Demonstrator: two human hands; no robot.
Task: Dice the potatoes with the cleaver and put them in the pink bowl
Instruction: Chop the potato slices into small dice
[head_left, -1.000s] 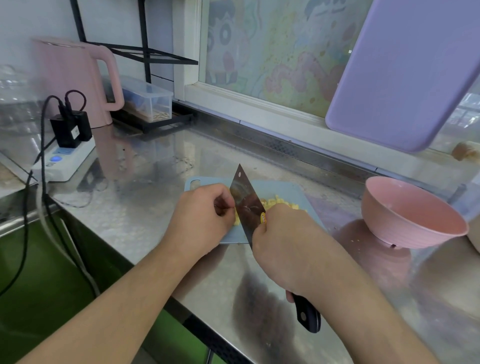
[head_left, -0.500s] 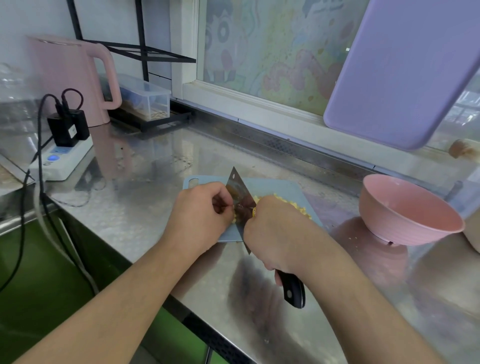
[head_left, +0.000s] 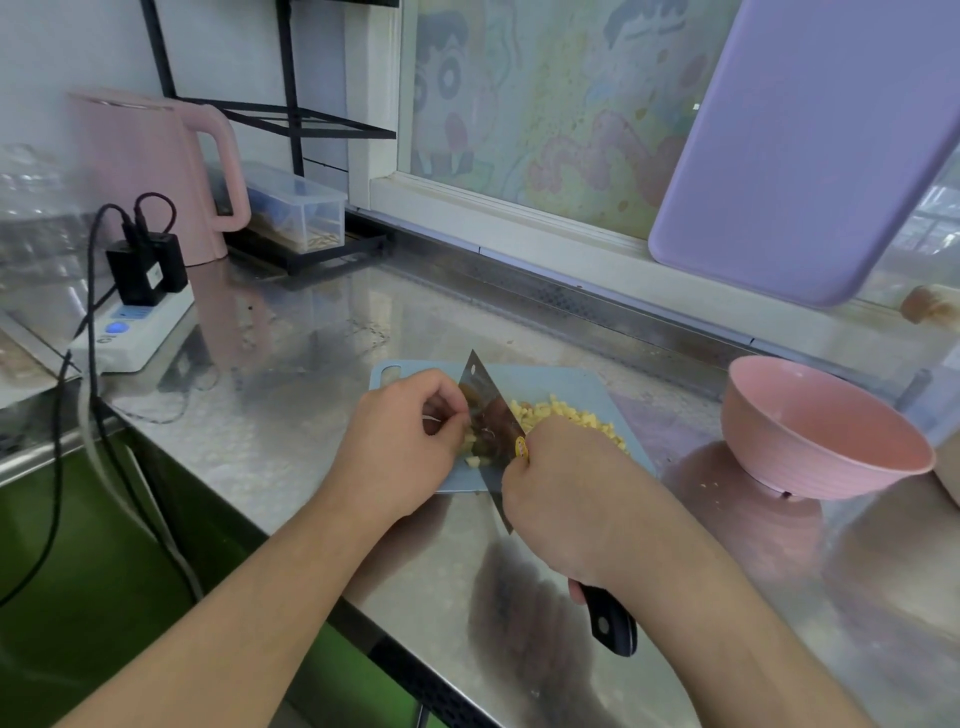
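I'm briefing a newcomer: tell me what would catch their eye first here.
First, the two hands at the centre: the right hand grips a cleaver over a blue cutting board, while the left hand holds potato beside the blade. Yellow potato cubes lie piled behind the blade. To the right on the steel counter stands a pink bowl.

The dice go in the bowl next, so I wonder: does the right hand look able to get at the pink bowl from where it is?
Probably yes. The pink bowl stands open on the counter to the right of the right hand, nothing between them, though that hand grips the cleaver.
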